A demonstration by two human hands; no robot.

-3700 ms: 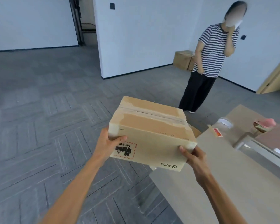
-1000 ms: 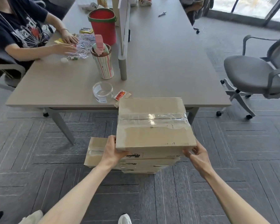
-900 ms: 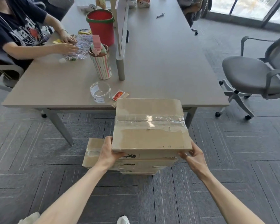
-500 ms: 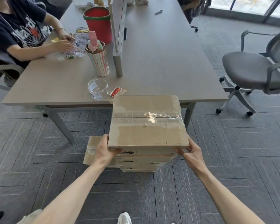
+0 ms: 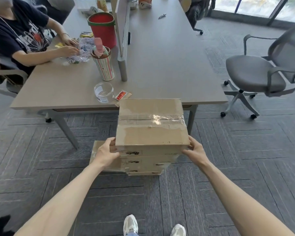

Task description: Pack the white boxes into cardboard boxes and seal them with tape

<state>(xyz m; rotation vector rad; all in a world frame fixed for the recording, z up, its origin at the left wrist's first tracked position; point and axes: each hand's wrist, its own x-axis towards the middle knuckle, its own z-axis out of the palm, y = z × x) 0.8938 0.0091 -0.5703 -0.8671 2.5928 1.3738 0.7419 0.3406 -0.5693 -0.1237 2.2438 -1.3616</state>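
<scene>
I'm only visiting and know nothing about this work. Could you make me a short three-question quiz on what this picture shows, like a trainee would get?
1. True or false: the top seam of the cardboard box in the person's hands is already taped.
2. Where is this box being held? A) on the desk B) above a stack of cardboard boxes on the floor C) on the office chair
3. Fill in: the left hand and right hand grip the box at its two near ______.

Key
1. True: clear tape runs across the seam.
2. B
3. corners
</scene>
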